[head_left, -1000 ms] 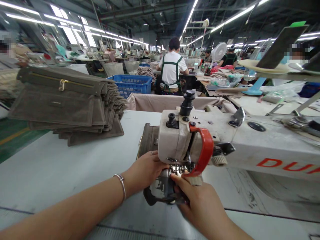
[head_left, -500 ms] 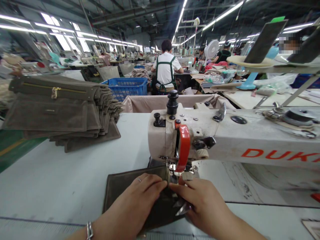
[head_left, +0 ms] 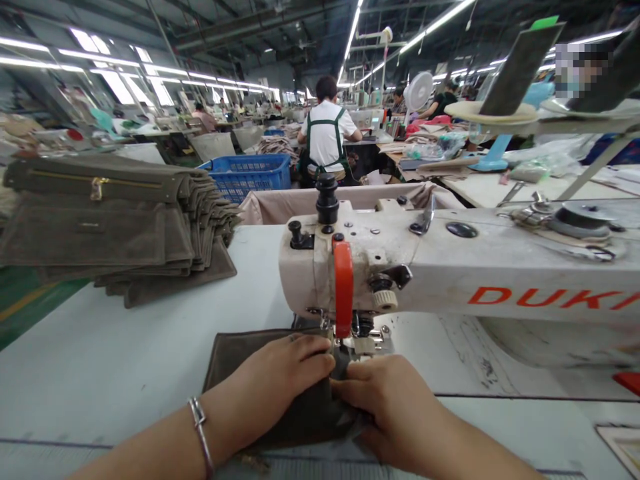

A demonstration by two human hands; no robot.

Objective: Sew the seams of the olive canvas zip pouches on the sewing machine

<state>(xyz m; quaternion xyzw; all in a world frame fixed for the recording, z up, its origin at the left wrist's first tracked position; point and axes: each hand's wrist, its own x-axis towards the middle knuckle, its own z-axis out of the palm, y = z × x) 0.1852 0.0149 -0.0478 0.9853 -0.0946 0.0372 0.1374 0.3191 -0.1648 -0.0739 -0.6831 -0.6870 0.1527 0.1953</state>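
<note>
A dark olive fabric piece [head_left: 240, 357] lies flat on the white table [head_left: 125, 353] under the needle of a white sewing machine [head_left: 450, 273] with a red guard [head_left: 343, 287]. My left hand [head_left: 280, 387], a bracelet on its wrist, presses down on the fabric just left of the presser foot [head_left: 350, 340], fingers together. Touching it from the right, my right hand [head_left: 385, 407] has its fingers curled on the fabric's edge in front of the foot. The fingertips of both meet at the needle.
A tall stack of olive zippered fabric pieces [head_left: 115, 220] sits at the table's left rear. Behind are a blue crate [head_left: 250, 175], a cloth-lined bin [head_left: 310, 200] and a person in a white shirt [head_left: 325, 137] seated facing away. Thread stand parts are at the right.
The fabric piece came out in front of the machine head and now lies flat under the foot. Both hands moved down onto it, and the view shifted right.
</note>
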